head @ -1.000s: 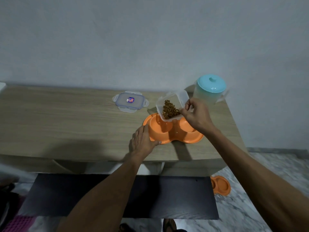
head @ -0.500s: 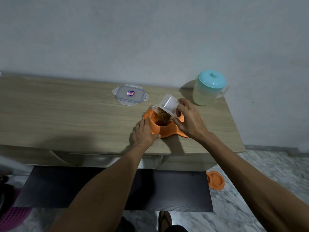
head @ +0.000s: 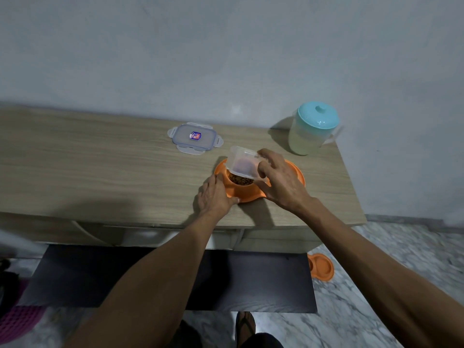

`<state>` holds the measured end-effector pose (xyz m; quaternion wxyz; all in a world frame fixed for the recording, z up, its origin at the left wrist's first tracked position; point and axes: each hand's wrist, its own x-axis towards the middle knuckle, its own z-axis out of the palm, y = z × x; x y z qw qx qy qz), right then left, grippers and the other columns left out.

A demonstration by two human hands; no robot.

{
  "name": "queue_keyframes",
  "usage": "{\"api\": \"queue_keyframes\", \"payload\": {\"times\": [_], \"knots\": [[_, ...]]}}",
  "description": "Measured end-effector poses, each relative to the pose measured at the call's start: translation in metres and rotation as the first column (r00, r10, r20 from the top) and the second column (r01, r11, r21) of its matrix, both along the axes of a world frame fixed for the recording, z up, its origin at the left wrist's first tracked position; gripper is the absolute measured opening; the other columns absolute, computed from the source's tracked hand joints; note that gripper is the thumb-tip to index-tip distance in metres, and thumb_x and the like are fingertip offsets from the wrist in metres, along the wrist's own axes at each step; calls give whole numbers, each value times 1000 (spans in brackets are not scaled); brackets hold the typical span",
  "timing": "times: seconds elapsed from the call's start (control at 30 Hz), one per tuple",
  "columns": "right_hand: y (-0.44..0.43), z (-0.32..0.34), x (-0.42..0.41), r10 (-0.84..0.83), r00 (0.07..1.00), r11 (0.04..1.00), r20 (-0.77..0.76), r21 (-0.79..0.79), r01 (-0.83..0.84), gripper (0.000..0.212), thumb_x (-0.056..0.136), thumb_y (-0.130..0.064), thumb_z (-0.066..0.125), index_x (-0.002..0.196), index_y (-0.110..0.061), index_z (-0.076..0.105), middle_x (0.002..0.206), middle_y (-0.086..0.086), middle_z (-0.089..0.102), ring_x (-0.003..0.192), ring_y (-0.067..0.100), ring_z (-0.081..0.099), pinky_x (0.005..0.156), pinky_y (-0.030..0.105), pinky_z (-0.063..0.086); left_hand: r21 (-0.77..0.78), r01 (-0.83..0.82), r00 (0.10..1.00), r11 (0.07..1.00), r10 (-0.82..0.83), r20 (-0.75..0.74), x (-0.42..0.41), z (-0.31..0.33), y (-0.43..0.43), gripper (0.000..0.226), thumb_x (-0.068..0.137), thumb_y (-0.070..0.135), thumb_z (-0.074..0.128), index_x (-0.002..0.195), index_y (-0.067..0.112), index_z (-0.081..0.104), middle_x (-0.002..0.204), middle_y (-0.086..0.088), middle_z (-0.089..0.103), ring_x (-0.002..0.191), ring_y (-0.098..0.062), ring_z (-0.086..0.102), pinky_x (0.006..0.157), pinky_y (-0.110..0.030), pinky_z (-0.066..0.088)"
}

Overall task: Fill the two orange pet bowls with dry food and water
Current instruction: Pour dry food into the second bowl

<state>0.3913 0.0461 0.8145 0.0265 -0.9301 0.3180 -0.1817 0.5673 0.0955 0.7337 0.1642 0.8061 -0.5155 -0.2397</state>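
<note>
An orange double pet bowl [head: 244, 195] sits on the wooden table [head: 100, 177]. Brown dry food [head: 241, 180] lies in its left bowl. My right hand [head: 281, 182] grips a clear plastic container [head: 244, 164], tipped upside down over that left bowl. My left hand [head: 214, 197] holds the bowl's left rim, thumb along the front edge. The right bowl is mostly hidden behind my right hand. A jug with a teal lid [head: 313, 129] stands at the table's back right.
The container's clear lid [head: 194, 138] lies flat on the table behind the bowl. A second orange double bowl [head: 322, 266] sits on the marble floor to the right, beside a black mat [head: 251, 280]. A grey wall backs the table.
My right hand tipped the clear container from upright with food in it to upside down over the left bowl. The food went from the container into the bowl. My left hand stayed on the rim.
</note>
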Motion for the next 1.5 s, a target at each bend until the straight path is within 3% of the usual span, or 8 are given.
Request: {"api": "queue_keyframes", "payload": {"times": [0.67, 0.83, 0.97, 1.1, 1.23, 1.37, 1.43, 1.5], "knots": [[-9, -6, -8, 23, 1000, 1000, 21, -1, -23, 31, 77, -7, 77, 89, -8, 50, 134, 23, 51, 117, 37, 54, 86, 38, 51, -2, -16, 1000, 1000, 16, -15, 0, -4, -3, 107, 67, 53, 83, 150, 18, 25, 155, -7, 34, 144, -30, 33, 112, -49, 37], [-15, -11, -10, -40, 987, 998, 153, 53, 33, 31, 76, -9, 78, 89, -6, 50, 132, 20, 51, 117, 35, 54, 86, 27, 41, -22, -5, 1000, 1000, 5, -2, 1, -6, -2, 101, 68, 51, 82, 148, 18, 30, 154, -5, 35, 143, -29, 33, 111, -48, 37], [-28, -7, -7, -194, 913, 972, 359, 196, 130, 30, 75, -16, 77, 93, -7, 54, 114, 7, 52, 99, 18, 52, 79, 32, 49, -15, 1, 1000, 1000, -1, -15, 0, -5, -2, 102, 67, 51, 83, 147, 17, 30, 151, -5, 37, 140, -29, 35, 109, -49, 39], [-53, 3, 0, -435, 778, 858, 454, 472, 204, 33, 77, -24, 77, 98, -13, 55, 102, 3, 56, 94, 19, 54, 79, 37, 52, 5, 0, 1000, 1000, 0, -31, 1, 1, -5, 99, 64, 50, 85, 143, 17, 35, 144, -4, 43, 137, -28, 40, 106, -49, 41], [-94, -2, 8, -668, 609, 627, 427, 764, 152, 39, 75, -34, 75, 105, -20, 56, 108, 7, 62, 99, 25, 62, 86, 45, 56, 27, -18, 999, 999, 19, -38, 0, 6, -7, 100, 58, 59, 82, 140, 21, 39, 138, -4, 47, 130, -28, 47, 102, -48, 45], [-133, -19, 16, -789, 516, 422, 333, 904, 62, 46, 80, -29, 73, 119, -14, 55, 119, 11, 57, 107, 28, 61, 77, 47, 62, 28, -41, 999, 999, 42, -31, -4, 3, -8, 97, 58, 59, 82, 137, 22, 39, 139, -3, 46, 129, -29, 48, 100, -49, 46], [-150, -28, 20, -812, 509, 359, 286, 932, 49, 43, 77, -33, 72, 113, -13, 60, 107, 9, 60, 104, 31, 62, 81, 48, 61, 14, -37, 999, 999, 37, -36, -5, 0, -8, 94, 61, 53, 83, 137, 21, 38, 141, -4, 45, 130, -30, 46, 101, -50, 44], [-167, -42, 22, -826, 505, 334, 252, 939, 78, 30, 71, -37, 70, 93, -17, 63, 91, 5, 64, 100, 35, 65, 86, 51, 58, -15, -40, 998, 999, 39, -41, -6, -4, -9, 92, 64, 47, 84, 138, 18, 39, 141, -7, 45, 130, -32, 46, 103, -47, 42]]}}
